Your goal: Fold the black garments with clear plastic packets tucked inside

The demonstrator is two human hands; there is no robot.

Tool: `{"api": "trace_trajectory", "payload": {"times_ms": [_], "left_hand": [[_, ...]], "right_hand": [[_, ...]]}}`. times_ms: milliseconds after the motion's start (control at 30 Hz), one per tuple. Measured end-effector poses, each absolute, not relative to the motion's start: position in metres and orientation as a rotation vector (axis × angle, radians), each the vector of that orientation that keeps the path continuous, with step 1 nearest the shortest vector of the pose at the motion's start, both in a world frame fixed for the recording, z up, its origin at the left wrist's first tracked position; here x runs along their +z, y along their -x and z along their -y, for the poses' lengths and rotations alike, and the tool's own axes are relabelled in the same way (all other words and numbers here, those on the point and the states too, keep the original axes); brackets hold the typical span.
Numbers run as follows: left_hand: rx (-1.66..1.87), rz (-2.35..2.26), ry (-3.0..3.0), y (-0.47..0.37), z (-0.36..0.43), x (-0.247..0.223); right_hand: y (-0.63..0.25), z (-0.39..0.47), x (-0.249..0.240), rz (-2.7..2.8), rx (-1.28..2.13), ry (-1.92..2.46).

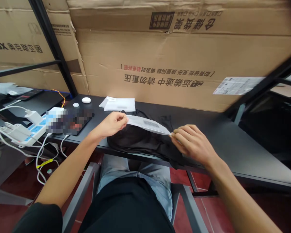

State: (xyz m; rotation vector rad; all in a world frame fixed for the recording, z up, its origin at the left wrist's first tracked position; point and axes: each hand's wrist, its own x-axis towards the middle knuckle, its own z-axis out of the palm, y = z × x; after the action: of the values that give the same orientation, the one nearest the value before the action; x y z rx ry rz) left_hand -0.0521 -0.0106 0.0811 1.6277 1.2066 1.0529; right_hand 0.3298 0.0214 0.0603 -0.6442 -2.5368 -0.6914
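A white translucent plastic bag [147, 123] with a dark printed patch is stretched between my two hands. My left hand [115, 124] pinches one end of it. At the other end, the fingers of my right hand [192, 142] are closed on a corner. Below the bag, a black cloth garment [138, 140] lies bunched on the black table [232, 145], partly hanging over its front edge. Behind my left hand, several flat white plastic bags [120, 104] lie stacked at the back of the table.
A cardboard sheet [145, 48] with printed characters stands along the back. To the left are a power strip [36, 129] with white cables, a partly blurred phone [81, 123], a white oval case [86, 100] and a small white cap [75, 105]. Chair armrests [191, 207] flank my legs.
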Motion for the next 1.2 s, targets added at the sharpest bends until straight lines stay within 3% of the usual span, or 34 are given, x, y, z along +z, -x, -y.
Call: {"api": "trace_trajectory", "payload": {"times_ms": [300,467,800,967,1067,1200], "left_hand": [[1.023,-1.041,-1.570,0.020,0.023,0.095],[1.028,-0.954,-1.638,0.012,0.021,0.094],[0.795,-1.432,-2.418,0.027,0.002,0.048],[0.609,-1.528,-2.495,0.030,-0.004,0.029],[0.536,-1.542,-2.482,0.030,-0.003,0.028],[0.501,-1.550,-2.486,0.031,-0.001,0.031]], "right_hand": [[-0.276,-0.005,0.054,2.524,-0.367,0.837],[-0.247,-0.011,0.059,2.567,-0.348,0.976],[-0.339,-0.090,0.104,2.297,-0.410,1.255],[-0.390,-0.161,0.059,2.312,-0.422,1.468],[-0.405,-0.190,0.026,2.412,-0.248,1.652],[-0.410,-0.203,0.013,2.441,-0.176,1.687]]}}
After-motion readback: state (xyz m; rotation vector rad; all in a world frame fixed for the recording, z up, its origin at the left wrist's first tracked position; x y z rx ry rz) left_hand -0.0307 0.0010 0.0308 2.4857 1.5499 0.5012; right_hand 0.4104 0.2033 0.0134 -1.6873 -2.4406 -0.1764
